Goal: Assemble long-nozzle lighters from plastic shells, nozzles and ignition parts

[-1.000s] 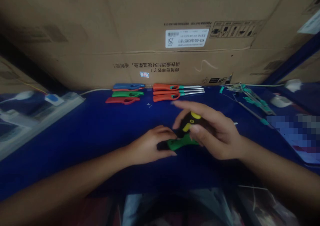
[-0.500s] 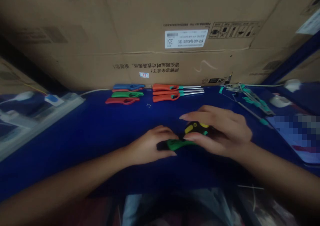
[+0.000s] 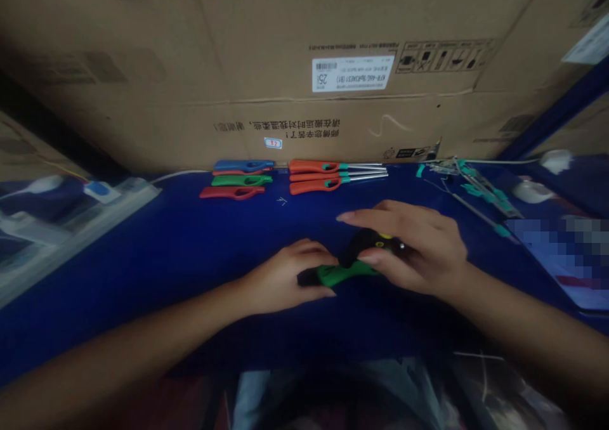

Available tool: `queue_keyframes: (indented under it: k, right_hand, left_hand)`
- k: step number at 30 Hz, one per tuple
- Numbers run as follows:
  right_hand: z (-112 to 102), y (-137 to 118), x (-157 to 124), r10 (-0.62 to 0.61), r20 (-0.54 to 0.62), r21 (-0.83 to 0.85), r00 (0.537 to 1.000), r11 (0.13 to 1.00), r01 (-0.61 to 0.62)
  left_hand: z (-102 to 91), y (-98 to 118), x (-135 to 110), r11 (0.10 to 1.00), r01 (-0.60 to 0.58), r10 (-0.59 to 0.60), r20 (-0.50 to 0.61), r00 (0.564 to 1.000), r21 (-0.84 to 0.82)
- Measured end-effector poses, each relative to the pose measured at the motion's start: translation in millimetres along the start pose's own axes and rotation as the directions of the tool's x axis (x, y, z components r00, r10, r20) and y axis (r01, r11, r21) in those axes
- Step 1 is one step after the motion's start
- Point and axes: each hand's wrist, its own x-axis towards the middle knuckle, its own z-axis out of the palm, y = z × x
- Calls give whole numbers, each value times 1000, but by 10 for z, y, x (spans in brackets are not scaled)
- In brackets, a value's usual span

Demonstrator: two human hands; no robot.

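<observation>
My left hand [image 3: 290, 274] is closed around the left end of a green lighter handle [image 3: 335, 274], of the long gas lighter kind, held low over the blue tabletop. A dark patch shows between its thumb and fingers. My right hand [image 3: 419, 243] curls around a black-and-yellow tool [image 3: 364, 245], which looks like a screwdriver's handle seen from its end. Its thumb lies over the tool's near side, while the index finger reaches out to the left. The tool sits over the green handle's right part; its tip and the handle's far end are hidden.
Red, green and blue lighter handles [image 3: 233, 193] lie at the back beside orange lighters [image 3: 314, 184] with metal rods. Rods with teal parts [image 3: 490, 195] are heaped at back right, near a tablet-like device [image 3: 561, 271]. A large cardboard box [image 3: 266, 68] stands behind; a power strip [image 3: 124, 198] lies left.
The black-and-yellow tool has turned in my right hand, so its yellow patches show less. My right hand has shifted slightly left. My left hand stays in place on the green lighter handle.
</observation>
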Motion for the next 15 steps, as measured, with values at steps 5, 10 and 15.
queue_keyframes:
  k: [5, 10, 15]
  right_hand:
    - [78, -17, -29, 25, 147, 250, 989, 966, -61]
    - [113, -22, -59, -2, 13, 16, 1000, 1000, 2]
    - [127, -8, -47, 69, 69, 298, 995, 951, -87]
  left_hand:
    - [2, -7, 2, 999, 24, -24, 11, 1000, -32]
    - [16, -31, -5, 999, 16, -15, 21, 1000, -36]
    - [6, -11, 0, 1000, 17, -17, 11, 1000, -19]
